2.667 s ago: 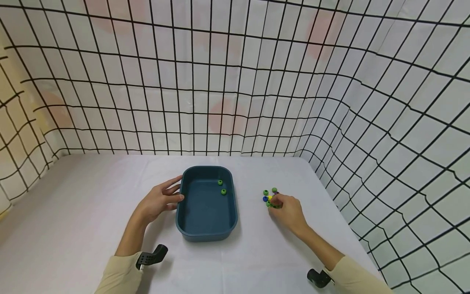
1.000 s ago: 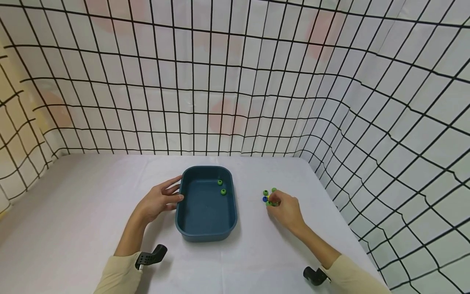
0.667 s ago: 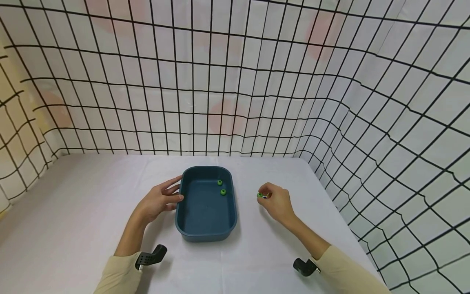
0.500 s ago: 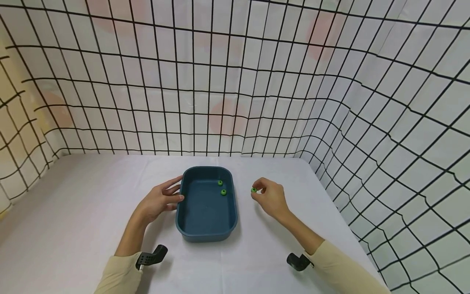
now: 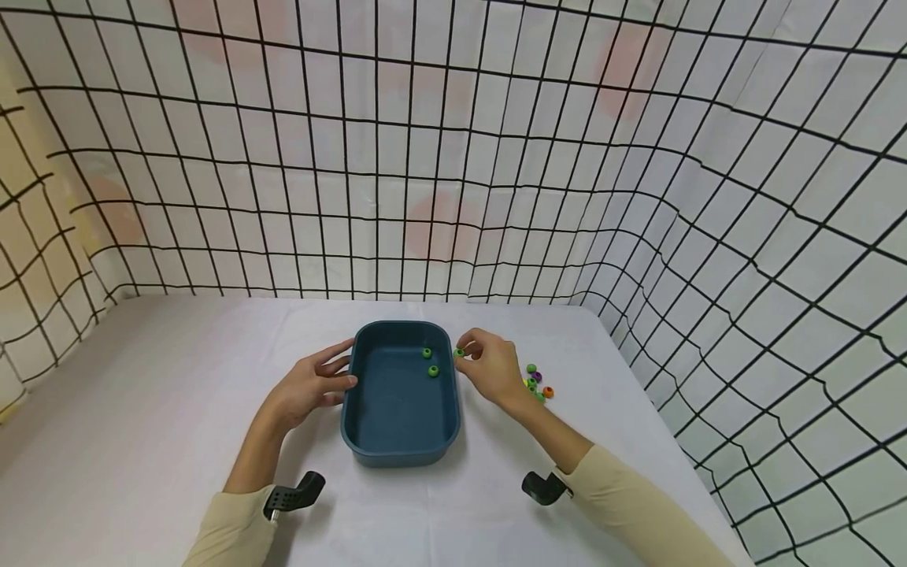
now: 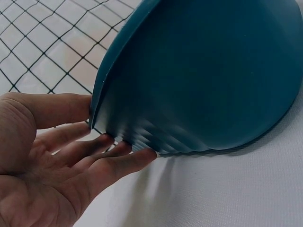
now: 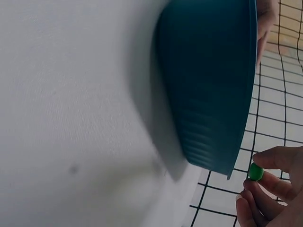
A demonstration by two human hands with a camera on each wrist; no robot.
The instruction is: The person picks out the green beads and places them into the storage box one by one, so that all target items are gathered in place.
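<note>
A dark teal tray (image 5: 400, 425) with raised walls lies on the white cloth, and two green beads (image 5: 434, 371) rest inside it toward its right wall. My left hand (image 5: 306, 386) touches the tray's left side; in the left wrist view its fingers lie extended along the outer wall, with the thumb at the rim. Between thumb and finger, my right hand (image 5: 490, 368) pinches a green bead (image 7: 256, 172) at the tray's right rim. Behind that hand several loose beads lie on the cloth, among them an orange bead (image 5: 549, 392) and a purple bead (image 5: 537, 377).
Black wire mesh (image 5: 397, 197) backed by white sheeting stands behind the table and along both sides. White cloth (image 5: 156, 409) covers the tabletop. A black wrist camera (image 5: 544, 488) hangs below the right sleeve, another wrist camera (image 5: 301, 494) by the left.
My right hand has picked a green bead from the loose group and carried it left to the tray's rim, uncovering the remaining beads. The left hand and tray have stayed in place.
</note>
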